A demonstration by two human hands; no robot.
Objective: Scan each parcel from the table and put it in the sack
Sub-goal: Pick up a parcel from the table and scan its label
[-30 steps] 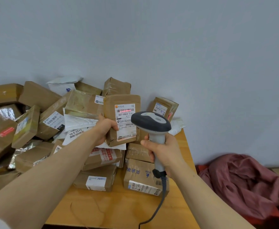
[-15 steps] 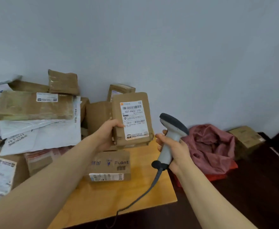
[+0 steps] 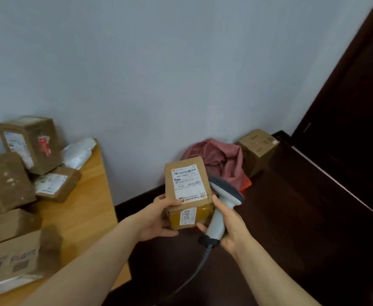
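a cardboard parcel (image 3: 186, 208) is held in the air over the dark floor (image 3: 291, 228), past the right edge of the wooden table (image 3: 81, 208) and nearer the camera than the pink fabric sack (image 3: 216, 155). its white shipping label (image 3: 187, 183) faces up toward the camera, with a barcode at the top. the near face is covered in yellowish tape and carries a small white sticker.

the left hand (image 3: 159, 217) grips the parcel from its left side, thumb on the labelled face and fingers curled underneath. the right hand (image 3: 230, 226) is wrapped round the handle of a grey barcode scanner (image 3: 220, 206), whose head sits just beside the parcel's right edge; the thumb tip touches the parcel's right corner. the scanner cable (image 3: 192, 279) trails down toward the bottom of the view.

the sack lies crumpled on the floor against the grey wall, with a cardboard box (image 3: 256, 146) just beside it on the right. on the table, several brown boxes (image 3: 29, 142) and a white poly mailer (image 3: 79, 151) are piled near the wall.
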